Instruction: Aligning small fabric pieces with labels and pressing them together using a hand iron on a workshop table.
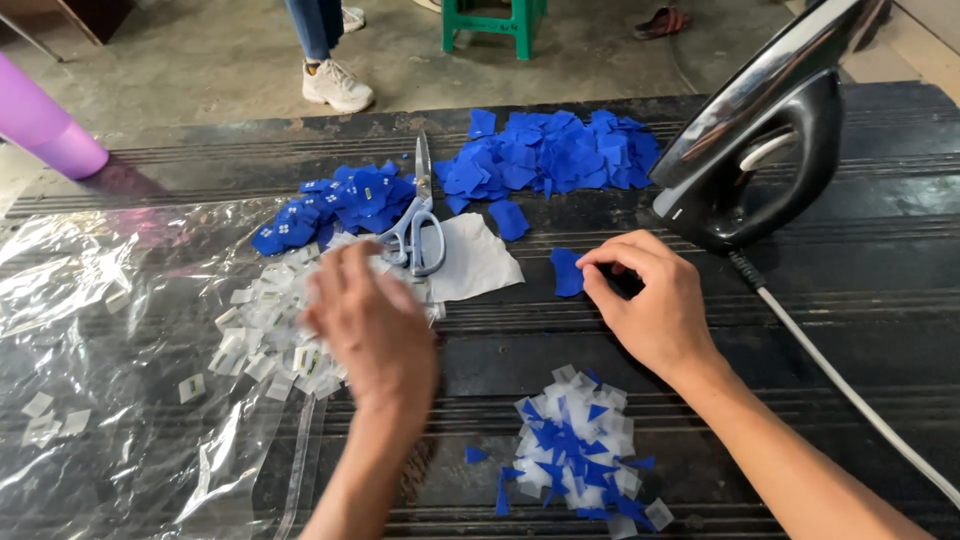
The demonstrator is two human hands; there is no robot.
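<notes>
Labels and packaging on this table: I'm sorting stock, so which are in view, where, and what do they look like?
Small white labels: loose heap under the left hand, rectangular.
Blue labels: pile left of the scissors, with small white marks.
Clear plastic bag: flat, crinkled, at the table's left.

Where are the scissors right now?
The scissors lie at centre-left of the head view, just beyond the left hand, between the two blue fabric piles.

a heap of small white rectangular labels (270,335) lies on a clear plastic bag (90,300) spread at the table's left. a few more white labels (45,418) lie apart near its left edge.
</notes>
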